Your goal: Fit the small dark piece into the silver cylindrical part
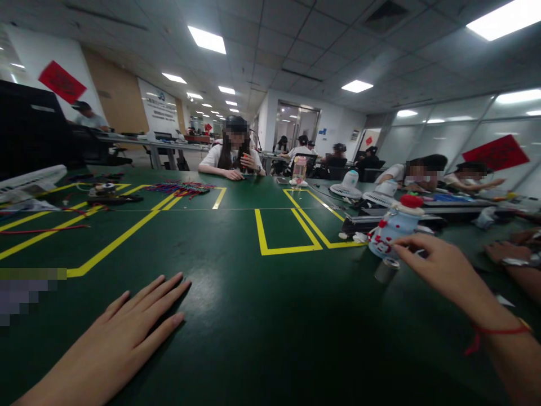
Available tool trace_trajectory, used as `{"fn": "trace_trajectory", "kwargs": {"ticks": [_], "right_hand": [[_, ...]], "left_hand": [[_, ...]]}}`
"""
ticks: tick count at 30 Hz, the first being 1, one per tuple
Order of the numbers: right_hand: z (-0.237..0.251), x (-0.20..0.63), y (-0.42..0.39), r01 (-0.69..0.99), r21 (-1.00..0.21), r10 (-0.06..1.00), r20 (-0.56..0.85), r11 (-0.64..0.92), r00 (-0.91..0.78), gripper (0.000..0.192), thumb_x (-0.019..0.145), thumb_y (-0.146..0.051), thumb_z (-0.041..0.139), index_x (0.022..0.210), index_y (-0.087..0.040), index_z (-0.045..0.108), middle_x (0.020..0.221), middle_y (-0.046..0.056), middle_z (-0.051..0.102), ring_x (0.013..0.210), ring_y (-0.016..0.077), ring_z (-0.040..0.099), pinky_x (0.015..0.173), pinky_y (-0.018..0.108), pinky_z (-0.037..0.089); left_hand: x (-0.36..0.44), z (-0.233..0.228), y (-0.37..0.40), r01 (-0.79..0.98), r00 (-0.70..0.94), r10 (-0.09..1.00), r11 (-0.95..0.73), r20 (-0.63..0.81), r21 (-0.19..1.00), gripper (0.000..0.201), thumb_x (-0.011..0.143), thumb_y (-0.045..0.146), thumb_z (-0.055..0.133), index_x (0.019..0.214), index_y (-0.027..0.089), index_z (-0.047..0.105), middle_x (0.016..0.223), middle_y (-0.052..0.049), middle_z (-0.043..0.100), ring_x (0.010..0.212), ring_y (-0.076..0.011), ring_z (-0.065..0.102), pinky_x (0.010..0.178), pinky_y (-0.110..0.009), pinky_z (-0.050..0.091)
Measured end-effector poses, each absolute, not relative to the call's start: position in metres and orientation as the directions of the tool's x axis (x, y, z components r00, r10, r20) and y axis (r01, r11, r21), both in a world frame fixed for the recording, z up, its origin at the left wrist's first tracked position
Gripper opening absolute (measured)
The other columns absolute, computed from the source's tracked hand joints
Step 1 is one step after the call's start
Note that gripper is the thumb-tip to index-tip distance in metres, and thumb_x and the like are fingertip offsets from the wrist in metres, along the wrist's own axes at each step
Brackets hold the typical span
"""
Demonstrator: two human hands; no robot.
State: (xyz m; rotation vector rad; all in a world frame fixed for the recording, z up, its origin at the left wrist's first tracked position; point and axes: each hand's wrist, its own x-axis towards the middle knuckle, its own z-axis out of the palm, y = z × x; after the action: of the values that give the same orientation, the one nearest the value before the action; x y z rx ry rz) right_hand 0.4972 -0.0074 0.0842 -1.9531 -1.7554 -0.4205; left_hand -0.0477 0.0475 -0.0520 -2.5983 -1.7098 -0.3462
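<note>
My left hand (131,332) lies flat on the green table (236,349), palm down with the fingers stretched out, holding nothing. On the right, my right hand (439,270) is raised with thumb and fingertips pinched together; what they hold, if anything, is too small to make out. Its fingertips overlap the edge of a light-blue bottle (401,223) with red decorations and a red top, and I cannot tell whether they touch it. Just below the fingertips, a small grey cylinder (386,270) stands on the table in front of the bottle.
Yellow tape (291,249) marks outlines on the table. Tangled coloured wires (181,189) lie at the far left-centre, and white fans (347,185) stand at the right. A person (232,152) sits opposite; another person's hand (507,252) rests at the right edge.
</note>
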Motion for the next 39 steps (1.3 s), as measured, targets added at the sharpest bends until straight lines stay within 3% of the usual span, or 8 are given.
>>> {"fn": "trace_trajectory", "kwargs": {"ticks": [4, 14, 16, 19, 24, 28, 32, 39], "right_hand": [[0.077, 0.529, -0.014, 0.975, -0.174, 0.891, 0.409, -0.136, 0.197, 0.031, 0.079, -0.049, 0.053, 0.087, -0.025, 0.072, 0.09, 0.006, 0.07, 0.072, 0.02, 0.063, 0.061, 0.032, 0.047], [0.055, 0.542, -0.001, 0.964, -0.216, 0.93, 0.299, -0.154, 0.216, 0.034, 0.08, -0.048, 0.053, 0.095, -0.024, 0.073, 0.097, 0.005, 0.071, 0.085, 0.0238, 0.066, 0.076, 0.038, 0.051], [0.052, 0.545, -0.003, 0.962, -0.233, 0.933, 0.291, -0.144, 0.211, 0.038, 0.08, -0.046, 0.053, 0.106, -0.025, 0.07, 0.104, 0.005, 0.07, 0.089, 0.0238, 0.067, 0.078, 0.037, 0.052], [0.047, 0.545, -0.007, 0.941, -0.322, 0.951, 0.244, -0.108, 0.192, 0.056, 0.079, -0.047, 0.057, 0.131, -0.024, 0.055, 0.116, 0.007, 0.066, 0.094, 0.0234, 0.067, 0.079, 0.035, 0.053], [0.039, 0.516, -0.006, 0.936, -0.326, 0.943, 0.247, -0.134, 0.221, 0.058, 0.082, -0.052, 0.053, 0.13, -0.019, 0.055, 0.111, 0.011, 0.067, 0.089, 0.0256, 0.066, 0.076, 0.041, 0.054], [0.04, 0.445, -0.006, 0.906, -0.4, 0.955, 0.295, 0.137, -0.014, 0.052, 0.088, -0.045, 0.049, 0.136, -0.026, 0.047, 0.13, 0.007, 0.056, 0.111, 0.0226, 0.057, 0.094, 0.041, 0.047], [0.043, 0.357, -0.01, 0.741, -0.525, 0.908, 0.247, 0.419, -0.339, 0.051, 0.089, -0.035, 0.051, 0.139, -0.027, 0.042, 0.129, 0.005, 0.054, 0.115, 0.0171, 0.053, 0.103, 0.037, 0.041], [0.03, 0.294, -0.004, 0.549, -0.635, 0.821, 0.267, 0.543, -0.504, 0.052, 0.087, -0.025, 0.053, 0.138, -0.025, 0.042, 0.122, 0.006, 0.056, 0.107, 0.0152, 0.054, 0.098, 0.034, 0.044]], "left_hand": [[-0.044, -0.046, 0.045, 0.907, 0.379, 0.912, -0.4, 0.159, 0.134, 0.057, 0.093, 0.053, 0.038, 0.145, 0.049, 0.015, 0.153, 0.012, 0.026, 0.14, -0.0324, 0.024, 0.109, -0.065, 0.022], [-0.042, -0.042, 0.046, 0.905, 0.385, 0.912, -0.403, 0.139, 0.133, 0.055, 0.094, 0.051, 0.036, 0.146, 0.046, 0.015, 0.153, 0.01, 0.026, 0.14, -0.0322, 0.024, 0.109, -0.064, 0.022], [-0.042, -0.042, 0.045, 0.903, 0.39, 0.91, -0.408, 0.141, 0.137, 0.056, 0.094, 0.051, 0.036, 0.146, 0.046, 0.015, 0.153, 0.01, 0.026, 0.14, -0.0328, 0.024, 0.109, -0.064, 0.022], [-0.043, -0.045, 0.045, 0.906, 0.384, 0.91, -0.404, 0.155, 0.127, 0.057, 0.094, 0.051, 0.037, 0.146, 0.046, 0.014, 0.153, 0.01, 0.026, 0.14, -0.0326, 0.024, 0.109, -0.064, 0.022], [-0.049, -0.058, 0.052, 0.911, 0.379, 0.909, -0.399, 0.172, 0.101, 0.057, 0.094, 0.052, 0.037, 0.145, 0.05, 0.011, 0.153, 0.012, 0.024, 0.141, -0.03, 0.024, 0.11, -0.062, 0.021], [-0.051, -0.063, 0.055, 0.92, 0.355, 0.918, -0.377, 0.177, 0.109, 0.056, 0.093, 0.054, 0.039, 0.143, 0.052, 0.016, 0.153, 0.013, 0.026, 0.14, -0.0307, 0.025, 0.11, -0.062, 0.022], [-0.045, -0.051, 0.048, 0.91, 0.371, 0.906, -0.399, 0.204, 0.114, 0.058, 0.092, 0.053, 0.041, 0.145, 0.048, 0.018, 0.153, 0.011, 0.027, 0.14, -0.0319, 0.026, 0.11, -0.06, 0.023], [-0.037, -0.028, 0.037, 0.899, 0.377, 0.91, -0.405, 0.175, 0.169, 0.057, 0.092, 0.053, 0.042, 0.145, 0.043, 0.025, 0.153, 0.006, 0.031, 0.14, -0.0327, 0.027, 0.109, -0.062, 0.024]]}}
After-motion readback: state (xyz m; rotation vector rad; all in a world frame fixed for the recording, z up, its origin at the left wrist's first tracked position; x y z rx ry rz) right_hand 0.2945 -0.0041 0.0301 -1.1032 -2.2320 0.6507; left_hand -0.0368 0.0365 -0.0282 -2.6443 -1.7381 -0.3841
